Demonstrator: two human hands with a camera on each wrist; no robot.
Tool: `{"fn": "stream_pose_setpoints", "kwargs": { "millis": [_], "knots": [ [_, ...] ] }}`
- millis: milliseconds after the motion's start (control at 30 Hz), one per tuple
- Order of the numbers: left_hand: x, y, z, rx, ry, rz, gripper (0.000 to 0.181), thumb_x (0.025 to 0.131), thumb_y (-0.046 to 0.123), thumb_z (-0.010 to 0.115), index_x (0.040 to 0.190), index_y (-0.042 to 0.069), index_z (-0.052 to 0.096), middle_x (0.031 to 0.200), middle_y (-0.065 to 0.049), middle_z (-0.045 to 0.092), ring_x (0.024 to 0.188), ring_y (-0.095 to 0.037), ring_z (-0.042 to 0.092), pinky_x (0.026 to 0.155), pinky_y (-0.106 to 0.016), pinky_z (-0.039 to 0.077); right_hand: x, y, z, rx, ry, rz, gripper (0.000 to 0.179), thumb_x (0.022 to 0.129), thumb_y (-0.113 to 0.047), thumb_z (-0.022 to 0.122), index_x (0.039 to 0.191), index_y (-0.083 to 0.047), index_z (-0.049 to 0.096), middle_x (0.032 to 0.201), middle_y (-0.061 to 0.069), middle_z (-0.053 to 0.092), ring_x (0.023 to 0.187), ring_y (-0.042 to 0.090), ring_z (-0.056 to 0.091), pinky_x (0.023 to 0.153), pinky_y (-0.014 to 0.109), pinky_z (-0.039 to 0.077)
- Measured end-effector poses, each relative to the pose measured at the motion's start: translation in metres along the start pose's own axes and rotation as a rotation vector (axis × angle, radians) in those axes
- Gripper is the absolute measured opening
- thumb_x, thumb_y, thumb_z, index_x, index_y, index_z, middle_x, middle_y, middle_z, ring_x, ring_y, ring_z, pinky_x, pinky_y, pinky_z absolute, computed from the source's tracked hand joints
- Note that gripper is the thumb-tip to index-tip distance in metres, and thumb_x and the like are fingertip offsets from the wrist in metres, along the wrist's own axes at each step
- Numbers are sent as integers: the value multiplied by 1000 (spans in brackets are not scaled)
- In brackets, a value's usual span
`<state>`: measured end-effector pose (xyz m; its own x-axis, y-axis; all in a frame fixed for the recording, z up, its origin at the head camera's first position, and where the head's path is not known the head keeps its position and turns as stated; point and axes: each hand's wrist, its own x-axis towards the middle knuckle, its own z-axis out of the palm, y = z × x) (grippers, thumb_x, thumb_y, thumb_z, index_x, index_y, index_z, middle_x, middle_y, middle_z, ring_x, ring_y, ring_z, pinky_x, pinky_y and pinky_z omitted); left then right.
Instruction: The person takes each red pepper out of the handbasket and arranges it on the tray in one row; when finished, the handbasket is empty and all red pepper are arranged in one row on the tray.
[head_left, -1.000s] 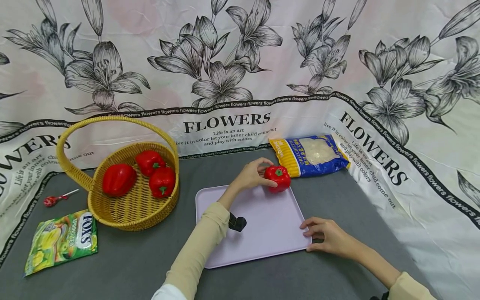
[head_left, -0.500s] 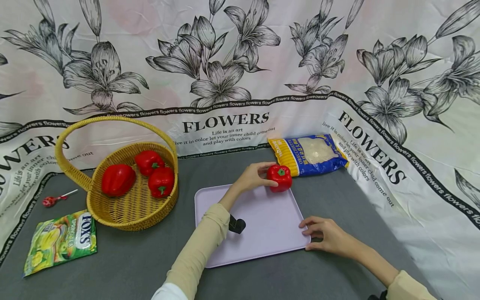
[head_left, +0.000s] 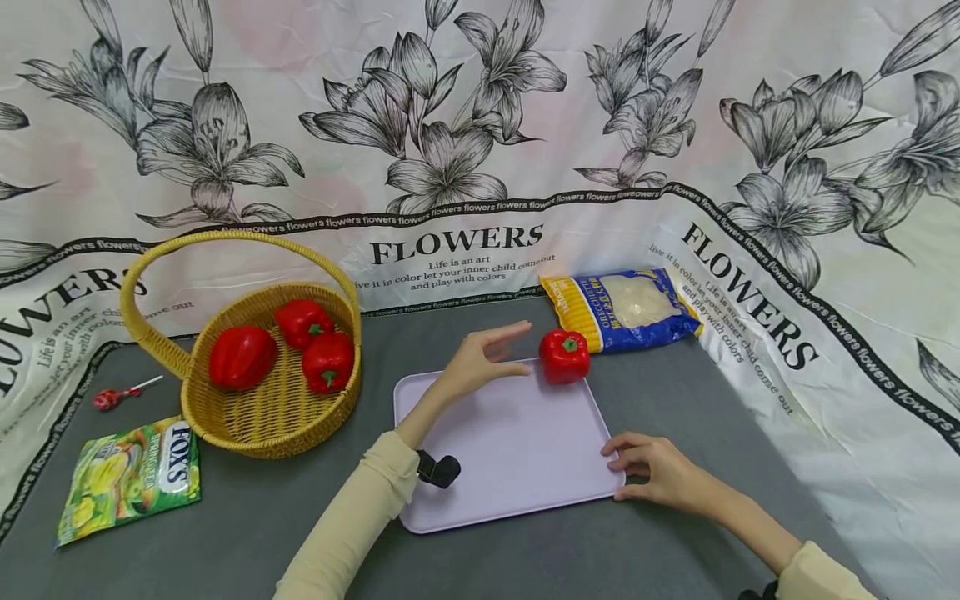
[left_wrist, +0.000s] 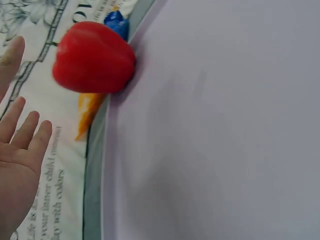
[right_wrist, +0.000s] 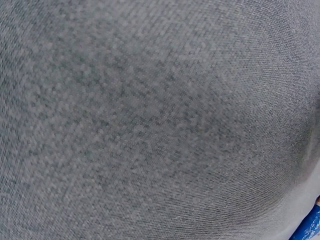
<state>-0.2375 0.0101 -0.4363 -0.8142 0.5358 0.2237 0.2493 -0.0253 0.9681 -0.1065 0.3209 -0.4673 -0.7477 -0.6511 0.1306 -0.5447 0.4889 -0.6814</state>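
A red bell pepper (head_left: 565, 357) sits at the far right corner of a pale lilac tray (head_left: 525, 467). Apart from it, to its left, my left hand (head_left: 480, 360) hovers over the tray's back edge with fingers extended and nothing in them. In the left wrist view the bell pepper (left_wrist: 93, 57) lies beyond the spread fingers (left_wrist: 37, 140). My right hand (head_left: 660, 475) holds the tray's near right corner between curled fingers and thumb. The right wrist view takes in mostly grey cloth and does not show that hand's grip.
A yellow wicker basket (head_left: 281, 442) holding 3 red bell peppers stands left of the tray. A blue and yellow pasta bag (head_left: 622, 310) lies behind the pepper. At far left are a green FOX'S candy bag (head_left: 131, 483) and a red lollipop (head_left: 108, 399).
My left hand has let go of the red bell pepper and drawn back to the left, its fingers opening. The pepper stays at the tray's corner. My right hand has kept its place.
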Motion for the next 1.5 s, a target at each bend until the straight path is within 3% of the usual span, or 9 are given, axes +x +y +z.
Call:
{"fn": "stream_pose_setpoints", "kwargs": {
  "millis": [300, 467, 633, 800, 967, 1067, 1200, 1333, 1500],
  "knots": [
    [-63, 25, -53, 3, 61, 62, 57, 78, -6, 74, 132, -3, 55, 140, -12, 51, 131, -19, 46, 103, -43, 42, -2, 2, 0, -7, -1, -1, 22, 76, -21, 82, 90, -6, 73, 107, 11, 62, 92, 15, 61, 73, 24, 56],
    [-93, 38, -81, 32, 104, 47, 56, 80, -5, 73, 133, -3, 54, 138, -18, 51, 130, -22, 47, 99, -39, 44, -1, 1, -2, -12, -5, 17, 22, 75, -19, 83, 90, -6, 73, 107, 11, 62, 93, 12, 61, 73, 23, 56],
    [-118, 46, -108, 55, 154, 31, 53, 82, -4, 71, 133, 0, 55, 136, -15, 54, 128, -25, 48, 97, -33, 45, 0, 1, -3, -10, -8, 11, 22, 75, -18, 82, 90, -6, 73, 107, 11, 62, 93, 13, 61, 73, 23, 56],
    [-143, 41, -139, 110, 229, 30, 51, 84, -3, 70, 132, -1, 55, 134, -16, 55, 124, -24, 53, 94, -31, 46, 1, 0, -2, -7, -8, 12, 21, 76, -19, 82, 91, -7, 73, 107, 11, 62, 93, 13, 61, 74, 23, 56],
    [-169, 32, -170, 258, 293, 5, 45, 86, -1, 69, 130, -2, 58, 132, -18, 56, 119, -20, 57, 95, -25, 46, 0, -2, -2, 4, -14, 11, 22, 76, -19, 82, 91, -6, 73, 107, 11, 61, 93, 15, 61, 74, 23, 56],
    [-176, 26, -184, 375, 299, -37, 43, 86, 4, 70, 128, 1, 60, 131, -16, 58, 119, -21, 57, 93, -26, 49, 0, -2, -3, 5, -12, 13, 23, 76, -20, 82, 91, -6, 73, 107, 11, 61, 93, 16, 61, 74, 23, 56],
    [-175, 21, -197, 499, 260, -102, 47, 85, 10, 73, 130, 6, 61, 133, -13, 57, 120, -34, 54, 95, -44, 48, 0, -2, -2, -2, 1, -8, 23, 75, -19, 83, 90, -5, 73, 106, 12, 62, 92, 16, 61, 73, 22, 56],
    [-171, 16, -205, 539, 174, -150, 56, 82, 6, 75, 135, 6, 56, 143, -13, 47, 127, -39, 45, 95, -54, 44, 1, -1, 1, -4, 15, -30, 21, 74, -16, 83, 89, -5, 73, 105, 12, 62, 92, 16, 62, 73, 23, 56],
    [-166, 13, -209, 579, 135, -141, 63, 79, -2, 74, 138, 6, 52, 148, -15, 40, 133, -40, 38, 92, -51, 47, 2, -3, 1, 6, 11, -17, 22, 75, -20, 82, 90, -7, 73, 107, 11, 62, 92, 16, 62, 73, 24, 57]
  ]
}}
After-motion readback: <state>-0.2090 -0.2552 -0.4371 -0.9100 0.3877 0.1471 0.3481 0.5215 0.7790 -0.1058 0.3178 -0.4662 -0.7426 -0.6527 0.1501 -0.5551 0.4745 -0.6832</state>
